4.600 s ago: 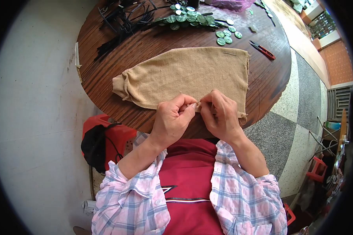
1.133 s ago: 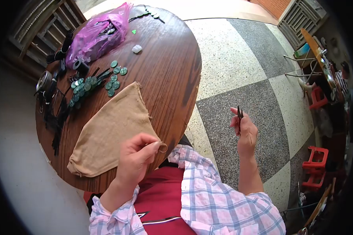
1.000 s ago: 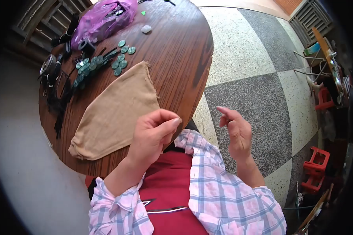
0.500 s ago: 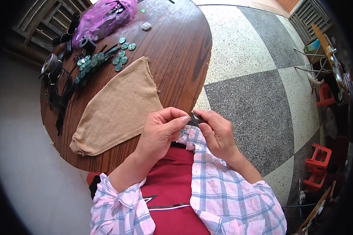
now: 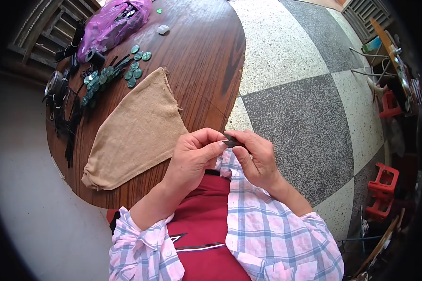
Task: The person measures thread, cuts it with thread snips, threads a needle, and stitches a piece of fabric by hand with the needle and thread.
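My left hand [image 5: 197, 152] is closed in a pinch, thumb against forefinger; what sits between the fingertips is too small to make out. Close against it, my right hand [image 5: 255, 154] grips small black thread snips [image 5: 230, 141], whose two dark points reach toward the left fingertips. Most of the snips is hidden by my right fingers. A thin dark thread [image 5: 206, 99] crosses the table toward my hands. Just left of my hands lies a tan cloth [image 5: 133, 133] with a frayed edge.
On the brown wooden table [image 5: 201, 61] lie green shell-like discs [image 5: 98, 82], a black thread spool [image 5: 94, 57], black cords [image 5: 65, 126], a purple plastic bag [image 5: 112, 28] and a whitish lump [image 5: 162, 29]. Red stools [image 5: 383, 180] stand on the checkered floor at right.
The snips have turned and come nearer my left fingertips, their points now meeting them. My view has shifted slightly, so the table's things appear a little further left.
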A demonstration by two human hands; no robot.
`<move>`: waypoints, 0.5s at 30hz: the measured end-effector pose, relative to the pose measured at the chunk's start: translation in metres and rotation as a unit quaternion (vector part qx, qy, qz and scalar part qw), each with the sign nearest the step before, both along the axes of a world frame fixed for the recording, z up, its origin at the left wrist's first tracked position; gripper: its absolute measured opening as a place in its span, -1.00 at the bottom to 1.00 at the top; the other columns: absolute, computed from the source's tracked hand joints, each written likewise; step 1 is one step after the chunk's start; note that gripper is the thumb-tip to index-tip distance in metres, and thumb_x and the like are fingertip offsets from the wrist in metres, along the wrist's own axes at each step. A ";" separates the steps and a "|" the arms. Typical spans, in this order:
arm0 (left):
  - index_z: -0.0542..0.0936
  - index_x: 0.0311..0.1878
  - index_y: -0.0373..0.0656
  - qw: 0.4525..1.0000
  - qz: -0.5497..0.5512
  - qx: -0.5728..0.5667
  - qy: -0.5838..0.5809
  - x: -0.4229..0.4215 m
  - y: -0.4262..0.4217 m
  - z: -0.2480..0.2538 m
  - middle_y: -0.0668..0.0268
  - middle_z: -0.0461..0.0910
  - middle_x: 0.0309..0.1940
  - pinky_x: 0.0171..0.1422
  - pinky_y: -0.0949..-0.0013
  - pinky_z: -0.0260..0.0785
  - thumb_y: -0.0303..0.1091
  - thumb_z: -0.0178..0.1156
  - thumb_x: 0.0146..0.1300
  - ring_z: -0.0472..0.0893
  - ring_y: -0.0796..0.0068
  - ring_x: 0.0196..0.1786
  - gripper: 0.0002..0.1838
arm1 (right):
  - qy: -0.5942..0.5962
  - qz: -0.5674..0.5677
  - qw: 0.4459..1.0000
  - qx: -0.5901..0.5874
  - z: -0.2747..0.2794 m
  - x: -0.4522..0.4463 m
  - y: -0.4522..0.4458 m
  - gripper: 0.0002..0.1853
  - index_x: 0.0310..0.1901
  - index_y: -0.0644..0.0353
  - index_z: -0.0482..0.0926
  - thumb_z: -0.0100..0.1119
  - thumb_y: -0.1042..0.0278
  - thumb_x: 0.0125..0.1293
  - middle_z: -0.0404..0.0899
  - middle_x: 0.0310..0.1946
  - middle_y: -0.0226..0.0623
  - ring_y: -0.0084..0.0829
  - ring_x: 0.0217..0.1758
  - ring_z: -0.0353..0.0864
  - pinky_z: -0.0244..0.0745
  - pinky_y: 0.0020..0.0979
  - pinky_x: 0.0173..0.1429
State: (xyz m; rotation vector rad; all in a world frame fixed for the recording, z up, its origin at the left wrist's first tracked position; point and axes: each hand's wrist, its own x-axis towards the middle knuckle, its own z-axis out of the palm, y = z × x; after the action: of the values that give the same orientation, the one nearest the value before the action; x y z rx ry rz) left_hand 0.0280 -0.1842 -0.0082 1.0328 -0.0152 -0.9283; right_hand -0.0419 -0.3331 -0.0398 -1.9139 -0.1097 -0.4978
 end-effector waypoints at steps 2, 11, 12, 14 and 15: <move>0.48 -0.28 -0.30 1.000 0.000 -0.001 0.004 -0.001 -0.002 -0.001 0.44 0.42 -0.54 -0.60 0.71 0.02 -0.52 0.10 0.17 0.22 0.81 -0.63 -0.93 | 0.006 0.001 1.000 0.001 0.001 -0.001 -0.001 -0.74 -0.18 0.35 0.49 0.11 0.34 0.18 0.46 -0.56 -0.21 -0.32 -0.55 0.44 0.30 -0.41 -0.48; 0.49 -0.32 -0.29 1.000 -0.006 0.005 0.005 -0.002 -0.009 -0.004 0.48 0.39 -0.57 -0.61 0.71 -0.01 -0.51 0.12 0.17 0.20 0.84 -0.63 -0.94 | 0.003 0.003 0.999 0.033 -0.004 -0.004 -0.005 -0.74 -0.18 0.35 0.49 0.10 0.33 0.19 0.49 -0.53 -0.18 -0.29 -0.53 0.48 0.31 -0.40 -0.47; 0.49 -0.32 -0.29 1.000 -0.008 0.009 0.003 -0.002 -0.011 -0.004 0.48 0.39 -0.57 -0.61 0.71 -0.02 -0.51 0.12 0.17 0.20 0.84 -0.63 -0.94 | 0.003 0.002 0.999 0.037 -0.004 -0.004 -0.006 -0.74 -0.18 0.35 0.49 0.10 0.33 0.20 0.49 -0.53 -0.18 -0.29 -0.53 0.48 0.32 -0.40 -0.47; 0.49 -0.33 -0.28 1.000 -0.012 0.015 -0.002 -0.002 -0.013 -0.004 0.49 0.39 -0.58 -0.61 0.71 -0.03 -0.51 0.11 0.17 0.19 0.84 -0.64 -0.95 | -0.007 -0.002 0.999 0.050 -0.007 -0.005 -0.006 -0.74 -0.17 0.35 0.49 0.09 0.33 0.20 0.49 -0.52 -0.18 -0.30 -0.53 0.49 0.32 -0.41 -0.47; 0.49 -0.33 -0.28 1.000 -0.014 0.018 -0.004 -0.003 -0.014 -0.004 0.49 0.38 -0.58 -0.62 0.71 -0.03 -0.51 0.11 0.16 0.19 0.84 -0.64 -0.95 | -0.011 -0.004 0.998 0.056 -0.009 -0.006 -0.007 -0.74 -0.17 0.35 0.49 0.09 0.33 0.20 0.50 -0.52 -0.18 -0.30 -0.53 0.49 0.33 -0.41 -0.47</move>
State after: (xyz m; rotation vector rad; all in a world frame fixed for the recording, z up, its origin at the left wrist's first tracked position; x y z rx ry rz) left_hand 0.0253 -0.1987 -0.0126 1.0717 -0.0206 -0.9520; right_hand -0.0476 -0.3397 -0.0491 -1.8005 -0.0872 -0.5203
